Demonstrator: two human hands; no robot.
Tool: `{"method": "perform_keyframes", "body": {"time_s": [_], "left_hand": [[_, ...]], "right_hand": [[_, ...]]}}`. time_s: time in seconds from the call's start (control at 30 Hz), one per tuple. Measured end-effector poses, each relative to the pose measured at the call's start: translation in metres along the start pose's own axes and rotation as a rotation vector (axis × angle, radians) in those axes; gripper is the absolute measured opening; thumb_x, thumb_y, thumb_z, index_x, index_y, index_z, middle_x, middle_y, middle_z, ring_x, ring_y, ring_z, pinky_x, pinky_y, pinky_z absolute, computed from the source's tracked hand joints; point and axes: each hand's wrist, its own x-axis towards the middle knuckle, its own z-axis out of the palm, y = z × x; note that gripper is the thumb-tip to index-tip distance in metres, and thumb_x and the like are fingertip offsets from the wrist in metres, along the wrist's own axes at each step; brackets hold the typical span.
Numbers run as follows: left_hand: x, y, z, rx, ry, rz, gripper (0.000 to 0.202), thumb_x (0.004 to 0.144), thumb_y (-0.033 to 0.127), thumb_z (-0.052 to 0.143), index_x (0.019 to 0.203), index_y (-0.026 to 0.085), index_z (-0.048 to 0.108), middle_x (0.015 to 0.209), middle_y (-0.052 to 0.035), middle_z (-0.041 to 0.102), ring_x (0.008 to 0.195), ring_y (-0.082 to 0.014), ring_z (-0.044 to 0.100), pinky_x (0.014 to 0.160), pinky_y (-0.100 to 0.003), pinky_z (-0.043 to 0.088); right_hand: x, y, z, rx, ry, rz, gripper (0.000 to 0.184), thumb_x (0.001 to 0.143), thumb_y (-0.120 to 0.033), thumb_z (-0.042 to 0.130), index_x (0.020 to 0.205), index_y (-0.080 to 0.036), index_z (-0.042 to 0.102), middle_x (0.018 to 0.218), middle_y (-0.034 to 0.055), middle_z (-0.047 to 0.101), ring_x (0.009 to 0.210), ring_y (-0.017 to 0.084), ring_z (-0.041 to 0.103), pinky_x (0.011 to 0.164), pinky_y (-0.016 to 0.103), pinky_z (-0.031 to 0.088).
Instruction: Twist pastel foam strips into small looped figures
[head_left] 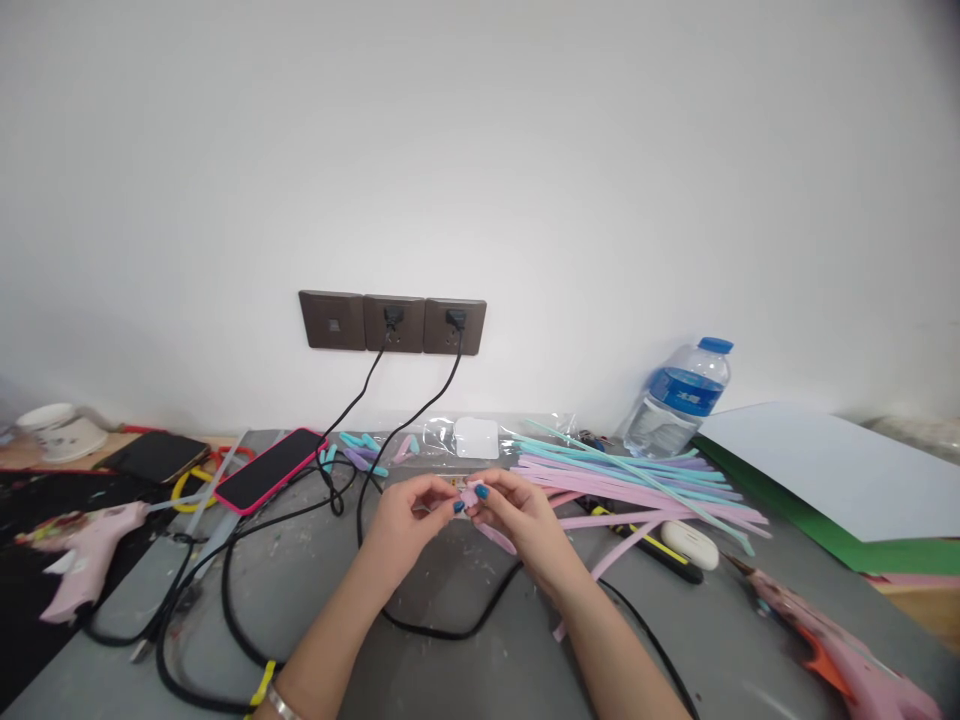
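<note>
My left hand (411,510) and my right hand (517,510) meet over the grey table (480,640), fingers pinched together on a small pink pipe cleaner piece (471,495). A pink length of it trails down below my right hand. Just right of my hands lies a pile of pink, lilac and turquoise pipe cleaners (637,480).
A pink glue gun (82,545) lies at the left, another glue gun (847,650) at the right front. A pink-cased phone (270,470), black cables (225,590), a utility knife (652,545), a white earbud case (690,545), a water bottle (679,398) and white and green sheets (832,480) surround them.
</note>
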Motion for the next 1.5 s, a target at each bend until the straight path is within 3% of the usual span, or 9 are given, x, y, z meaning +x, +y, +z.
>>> {"method": "perform_keyframes", "body": {"time_s": [0.17,0.33,0.43,0.63,0.8,0.97,1.17,1.5], "left_hand": [[-0.001,0.002,-0.001,0.042,-0.125,0.008,0.013,0.075,0.023,0.060,0.077,0.018,0.072,0.077,-0.0046,0.072,0.071,-0.0184,0.064,0.058,-0.025,0.049],[-0.002,0.001,0.006,0.069,0.044,0.000,0.008,0.072,0.022,0.061,0.073,0.017,0.067,0.072,-0.0036,0.069,0.069,-0.0176,0.063,0.060,-0.025,0.049],[-0.003,0.001,0.012,0.048,0.123,0.015,0.009,0.072,0.025,0.061,0.069,0.017,0.064,0.070,-0.0037,0.068,0.068,-0.0176,0.063,0.058,-0.023,0.049],[-0.002,0.002,0.006,0.015,0.084,0.004,0.018,0.077,0.031,0.058,0.080,0.016,0.069,0.082,-0.0069,0.070,0.078,-0.0196,0.063,0.064,-0.025,0.051],[0.000,0.002,0.000,-0.005,0.107,-0.056,0.019,0.073,0.034,0.064,0.078,0.016,0.068,0.075,-0.0059,0.067,0.072,-0.0194,0.061,0.054,-0.023,0.049],[0.000,0.003,0.004,-0.148,0.085,-0.132,0.019,0.069,0.031,0.069,0.075,0.013,0.070,0.064,-0.0039,0.066,0.061,-0.0164,0.060,0.050,-0.022,0.049],[-0.003,0.005,0.007,-0.408,0.100,-0.334,0.023,0.066,0.032,0.075,0.077,0.012,0.073,0.065,-0.0035,0.068,0.060,-0.0111,0.060,0.058,-0.020,0.052],[-0.003,0.007,0.018,-0.735,0.134,-0.446,0.022,0.057,0.024,0.082,0.072,0.011,0.071,0.066,-0.0026,0.068,0.058,-0.0079,0.061,0.061,-0.017,0.054]], "right_hand": [[0.001,0.002,-0.001,-0.037,-0.014,0.025,0.028,0.074,-0.045,0.071,0.082,-0.018,0.071,0.064,-0.0005,0.063,0.056,0.011,0.054,0.057,0.024,0.046],[0.002,0.002,0.002,-0.002,0.045,-0.021,0.032,0.072,-0.043,0.073,0.093,-0.020,0.065,0.070,-0.0005,0.062,0.061,0.012,0.057,0.056,0.023,0.047],[0.001,0.002,0.005,0.007,0.041,-0.059,0.029,0.070,-0.041,0.075,0.086,-0.021,0.062,0.078,-0.0004,0.062,0.065,0.012,0.058,0.058,0.023,0.049],[0.002,0.004,0.000,-0.142,0.089,-0.098,0.026,0.073,-0.041,0.071,0.088,-0.020,0.069,0.078,0.0021,0.066,0.064,0.013,0.056,0.051,0.021,0.045],[0.001,0.005,0.003,-0.300,0.023,-0.159,0.022,0.076,-0.036,0.069,0.089,-0.019,0.073,0.082,0.0049,0.070,0.066,0.015,0.059,0.056,0.025,0.047],[0.001,0.004,0.006,-0.322,0.019,-0.156,0.024,0.076,-0.036,0.069,0.090,-0.017,0.074,0.078,0.0050,0.070,0.061,0.014,0.058,0.054,0.025,0.047],[0.001,0.005,0.003,-0.209,0.015,-0.083,0.024,0.073,-0.037,0.071,0.085,-0.017,0.073,0.080,0.0059,0.072,0.068,0.016,0.062,0.056,0.024,0.048],[0.000,0.001,0.003,0.022,0.050,0.083,0.030,0.067,-0.041,0.078,0.084,-0.017,0.074,0.072,0.0033,0.069,0.060,0.012,0.058,0.061,0.024,0.048]]}}
